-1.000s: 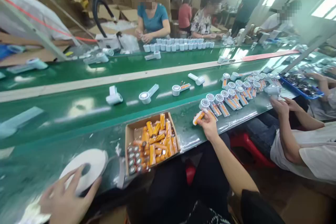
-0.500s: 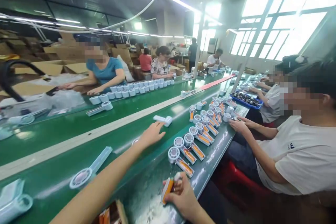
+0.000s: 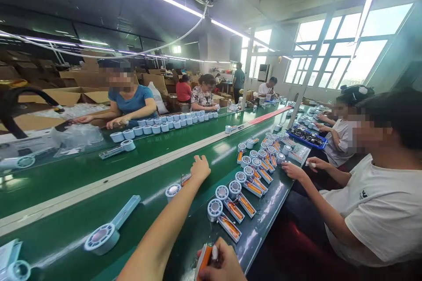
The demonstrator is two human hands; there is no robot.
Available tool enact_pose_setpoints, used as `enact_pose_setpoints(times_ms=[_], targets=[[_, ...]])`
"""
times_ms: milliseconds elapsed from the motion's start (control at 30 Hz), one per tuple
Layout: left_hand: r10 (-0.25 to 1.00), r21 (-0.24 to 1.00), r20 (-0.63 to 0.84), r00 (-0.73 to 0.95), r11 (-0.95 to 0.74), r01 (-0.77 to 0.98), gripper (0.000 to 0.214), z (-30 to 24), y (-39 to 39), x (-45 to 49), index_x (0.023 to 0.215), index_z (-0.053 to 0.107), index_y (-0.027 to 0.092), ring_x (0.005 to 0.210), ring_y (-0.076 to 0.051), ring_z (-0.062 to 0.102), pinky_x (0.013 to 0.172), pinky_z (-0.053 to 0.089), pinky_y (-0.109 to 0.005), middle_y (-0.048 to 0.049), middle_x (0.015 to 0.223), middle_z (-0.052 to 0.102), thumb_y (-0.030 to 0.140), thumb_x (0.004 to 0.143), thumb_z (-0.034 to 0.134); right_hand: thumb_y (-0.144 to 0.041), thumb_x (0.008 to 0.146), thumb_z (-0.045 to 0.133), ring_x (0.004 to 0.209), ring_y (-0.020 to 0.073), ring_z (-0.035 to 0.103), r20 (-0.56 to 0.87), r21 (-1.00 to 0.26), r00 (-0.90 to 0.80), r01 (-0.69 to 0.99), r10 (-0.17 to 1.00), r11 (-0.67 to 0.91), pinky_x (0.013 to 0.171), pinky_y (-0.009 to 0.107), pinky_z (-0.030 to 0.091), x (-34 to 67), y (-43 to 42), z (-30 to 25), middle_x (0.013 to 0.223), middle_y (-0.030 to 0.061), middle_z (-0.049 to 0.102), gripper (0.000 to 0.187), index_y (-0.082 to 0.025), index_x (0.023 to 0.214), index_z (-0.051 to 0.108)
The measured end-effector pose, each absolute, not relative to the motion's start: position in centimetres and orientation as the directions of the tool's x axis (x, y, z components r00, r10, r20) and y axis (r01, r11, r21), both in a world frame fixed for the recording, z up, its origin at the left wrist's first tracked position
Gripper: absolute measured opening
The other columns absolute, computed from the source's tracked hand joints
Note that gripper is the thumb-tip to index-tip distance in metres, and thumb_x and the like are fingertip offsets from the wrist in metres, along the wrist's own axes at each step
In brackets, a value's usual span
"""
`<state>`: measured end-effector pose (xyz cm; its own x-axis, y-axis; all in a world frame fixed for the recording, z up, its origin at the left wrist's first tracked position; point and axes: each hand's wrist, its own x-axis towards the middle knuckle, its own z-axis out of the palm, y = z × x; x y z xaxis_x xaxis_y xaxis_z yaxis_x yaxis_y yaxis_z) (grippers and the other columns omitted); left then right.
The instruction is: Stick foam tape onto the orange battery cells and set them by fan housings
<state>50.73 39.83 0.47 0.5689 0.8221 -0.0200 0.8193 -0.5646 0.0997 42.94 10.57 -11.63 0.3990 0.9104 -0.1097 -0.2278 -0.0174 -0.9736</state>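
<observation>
Neighbour's hands (image 3: 293, 170) have parted, shirt print (image 3: 363, 194) illegible; wearer's right fingers (image 3: 224, 249) hold an orange piece (image 3: 205, 260), left fingers (image 3: 199, 164) with unclear grip.

The left hand (image 3: 200, 169), above the counter (image 3: 270, 197), is uncovered and has slim fingers and a narrow wrist. The left forearm (image 3: 165, 228) is bare along its visible length; its outline is smooth and widens gradually from the wrist toward the near side of the counter. The right hand (image 3: 227, 263), by the counter's near edge, is bare apart from a small white cap (image 3: 215, 252), apparently a finger cover. The cap is elongated with a rounded end; its material cannot be determined.
</observation>
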Motion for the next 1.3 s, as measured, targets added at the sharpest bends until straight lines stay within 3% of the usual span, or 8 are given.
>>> enact_pose_setpoints(times_ms=[133, 267, 400, 533, 767, 967, 1133, 1300], targets=[[0.75, 0.077, -0.131, 0.648, -0.644, 0.761, 0.043, 2.1, 38.0, 49.5, 0.134, 0.063, 0.017, 0.109, -0.024, 0.068, 0.093, 0.061, -0.043, -0.0112, 0.129, 0.066, 0.045, 0.101, 0.068, -0.048, 0.055, 0.098, 0.075, 0.0232, 0.072, -0.077, -0.96, 0.397, -0.276, 0.914, 0.039, 0.074, 0.038, 0.059, 42.6, 10.1, -8.9, 0.093, 0.0031, 0.077, 0.055, -0.023, 0.084, 0.058], [0.615, 0.06, -0.125, 0.779, -0.779, 0.624, 0.044, 3.8, 36.6, 47.0, 0.138, 0.062, 0.019, 0.126, -0.03, 0.062, 0.102, 0.058, -0.05, -0.0133, 0.141, 0.06, 0.038, 0.099, 0.069, -0.046, 0.058, 0.098, 0.085, 0.025, 0.073, -0.019, -0.976, 0.422, -0.204, 0.906, 0.074, 0.083, 0.039, 0.058, 42.9, 9.9, -8.4, 0.099, 0.0051, 0.079, 0.053, -0.023, 0.085, 0.058], [0.435, 0.059, -0.204, 0.877, -0.889, 0.454, 0.049, 4.5, 36.5, 41.0, 0.125, 0.073, 0.025, 0.13, -0.035, 0.06, 0.106, 0.056, -0.046, -0.0131, 0.143, 0.06, 0.015, 0.077, 0.075, -0.053, 0.059, 0.099, 0.092, 0.0269, 0.076, 0.021, -0.969, 0.413, -0.217, 0.911, 0.121, 0.088, 0.042, 0.059, 43.0, 10.0, -8.9, 0.106, 0.0073, 0.079, 0.061, -0.024, 0.086, 0.053], [0.316, 0.065, -0.276, 0.908, -0.936, 0.346, 0.045, 3.7, 35.8, 33.5, 0.108, 0.079, 0.027, 0.131, -0.036, 0.061, 0.111, 0.054, -0.045, -0.0101, 0.136, 0.066, 0.009, 0.066, 0.074, -0.058, 0.059, 0.1, 0.092, 0.0261, 0.077, 0.04, -0.95, 0.408, -0.268, 0.912, 0.162, 0.084, 0.042, 0.062, 42.9, 10.2, -9.0, 0.108, 0.0076, 0.079, 0.07, -0.025, 0.09, 0.047], [0.372, 0.012, -0.235, 0.898, -0.923, 0.386, 0.036, 2.5, 34.2, 30.3, 0.113, 0.079, 0.027, 0.132, -0.036, 0.062, 0.112, 0.052, -0.049, -0.0122, 0.135, 0.071, 0.016, 0.084, 0.06, -0.061, 0.055, 0.102, 0.089, 0.0249, 0.078, 0.05, -0.948, 0.46, -0.258, 0.887, 0.188, 0.082, 0.042, 0.063, 42.8, 10.0, -8.4, 0.106, 0.007, 0.08, 0.082, -0.028, 0.102, 0.043], [0.35, 0.054, -0.246, 0.904, -0.926, 0.374, 0.01, 2.6, 34.7, 31.9, 0.095, 0.077, 0.019, 0.13, -0.032, 0.063, 0.115, 0.049, -0.051, -0.0119, 0.117, 0.076, 0.018, 0.085, 0.074, -0.058, 0.055, 0.102, 0.093, 0.0281, 0.079, 0.046, -0.959, 0.488, -0.224, 0.872, 0.176, 0.09, 0.049, 0.063, 42.9, 9.7, -7.4, 0.106, 0.0093, 0.081, 0.084, -0.027, 0.114, 0.05], [0.341, 0.187, -0.314, 0.886, -0.893, 0.41, 0.021, 2.4, 36.7, 31.5, 0.104, 0.073, 0.016, 0.111, -0.023, 0.07, 0.103, 0.057, -0.046, -0.0068, 0.114, 0.074, 0.037, 0.098, 0.073, -0.062, 0.072, 0.083, 0.102, 0.0321, 0.079, 0.173, -0.984, 0.491, 0.116, 0.854, 0.133, 0.092, 0.053, 0.064, 44.2, 12.0, -3.4, 0.115, 0.0137, 0.08, 0.069, -0.023, 0.123, 0.059], [0.323, 0.316, -0.322, 0.89, -0.85, 0.422, 0.029, 1.3, 38.9, 31.6, 0.104, 0.073, 0.015, 0.105, -0.023, 0.07, 0.099, 0.057, -0.044, -0.0063, 0.112, 0.074, 0.044, 0.097, 0.074, -0.039, 0.089, 0.068, 0.109, 0.0252, 0.077, 0.21, -0.933, 0.384, 0.354, 0.899, 0.067, 0.104, 0.044, 0.059, 46.0, 17.7, 0.0, 0.115, 0.0084, 0.081, 0.054, -0.022, 0.14, 0.057]])
